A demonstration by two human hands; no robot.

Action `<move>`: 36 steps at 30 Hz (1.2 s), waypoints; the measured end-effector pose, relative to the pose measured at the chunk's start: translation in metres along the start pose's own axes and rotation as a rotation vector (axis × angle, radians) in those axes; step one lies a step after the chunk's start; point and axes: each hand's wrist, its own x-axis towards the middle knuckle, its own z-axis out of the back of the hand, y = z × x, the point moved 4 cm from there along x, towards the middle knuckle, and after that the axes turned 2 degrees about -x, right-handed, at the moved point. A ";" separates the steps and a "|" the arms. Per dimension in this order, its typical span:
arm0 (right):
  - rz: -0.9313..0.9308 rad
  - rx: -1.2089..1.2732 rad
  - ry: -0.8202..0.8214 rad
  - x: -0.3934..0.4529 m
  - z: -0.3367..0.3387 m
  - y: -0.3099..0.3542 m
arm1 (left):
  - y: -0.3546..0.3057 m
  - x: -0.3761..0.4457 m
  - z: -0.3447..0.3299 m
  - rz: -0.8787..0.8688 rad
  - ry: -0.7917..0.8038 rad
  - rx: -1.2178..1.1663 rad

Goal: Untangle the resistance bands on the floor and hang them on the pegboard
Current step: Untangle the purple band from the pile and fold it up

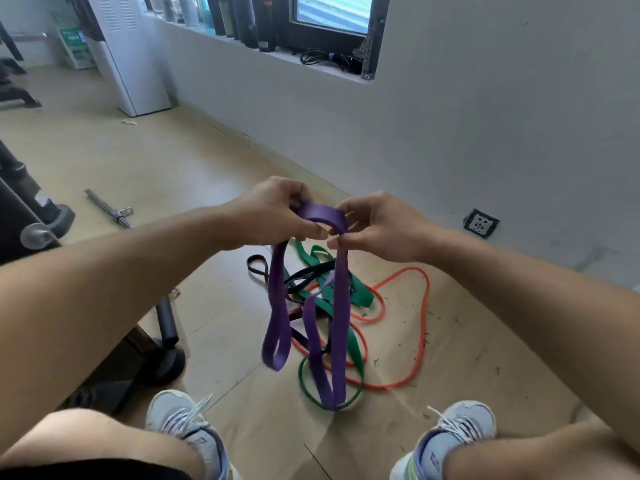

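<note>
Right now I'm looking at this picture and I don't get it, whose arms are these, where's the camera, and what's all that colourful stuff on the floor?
There is no machine here. The camera sits on a person's head and looks down, so you see their own arms, knees and shoes. The left hand and right hand both pinch the top of a purple band with their fingers, holding it up so its loops hang down. Below it on the floor lies a tangle of more resistance bands: a green band, a thin orange band and a black band. It is hard to tell whether the purple one is fully free of the pile. No pegboard is in view.
</note>
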 end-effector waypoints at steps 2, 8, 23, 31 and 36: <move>-0.008 -0.082 0.010 0.006 0.003 0.001 | 0.017 0.000 -0.005 0.017 0.002 0.006; -0.014 -0.119 0.078 0.011 -0.036 -0.026 | 0.055 -0.012 -0.022 -0.034 -0.077 -0.077; -0.041 0.420 0.002 -0.004 -0.080 -0.051 | 0.061 -0.025 -0.018 -0.043 -0.126 -0.219; -0.054 0.325 -0.013 -0.013 -0.070 -0.044 | 0.063 -0.030 -0.018 -0.055 -0.098 -0.112; -0.068 0.374 -0.090 -0.020 -0.054 -0.031 | 0.071 -0.031 -0.021 -0.003 -0.052 -0.055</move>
